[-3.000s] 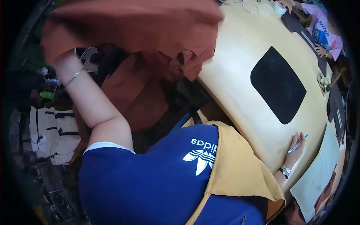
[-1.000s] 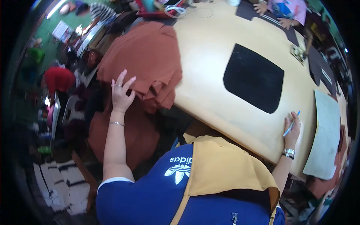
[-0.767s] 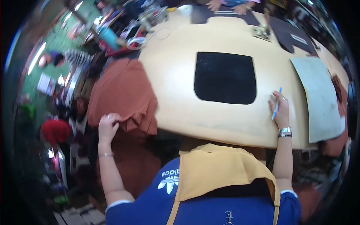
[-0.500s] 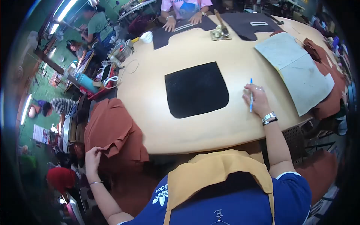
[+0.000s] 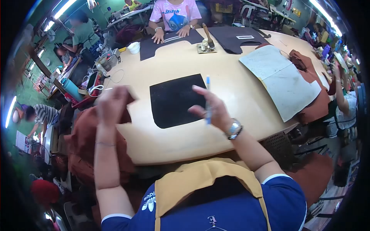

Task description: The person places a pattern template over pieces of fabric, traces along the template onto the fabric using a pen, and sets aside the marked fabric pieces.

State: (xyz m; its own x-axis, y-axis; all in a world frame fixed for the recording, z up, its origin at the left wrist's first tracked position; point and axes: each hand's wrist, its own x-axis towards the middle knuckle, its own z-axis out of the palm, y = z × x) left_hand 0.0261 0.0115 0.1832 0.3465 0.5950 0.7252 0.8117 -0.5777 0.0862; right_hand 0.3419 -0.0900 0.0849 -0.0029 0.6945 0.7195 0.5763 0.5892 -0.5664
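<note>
Pen in right hand, brown sheet in left hand

Raised at the left of the table, with left forearm near upright and wrist bent inward; seemingly pinching the sheet near its edge (too blurred to be sure of the fingers). Slanted in from the right with the other forearm, thumb and fingers spread loosely about the pen, by the right edge of a black panel. Pointing lengthwise away from the body with the pen; impossible to pick out the writing end. Drooping with the sheet toward a brown pile at the table's left edge, too crumpled to show a long axis, partly hidden by hand. Beyond, cut off at the top, in pink shirt: a person.
</note>
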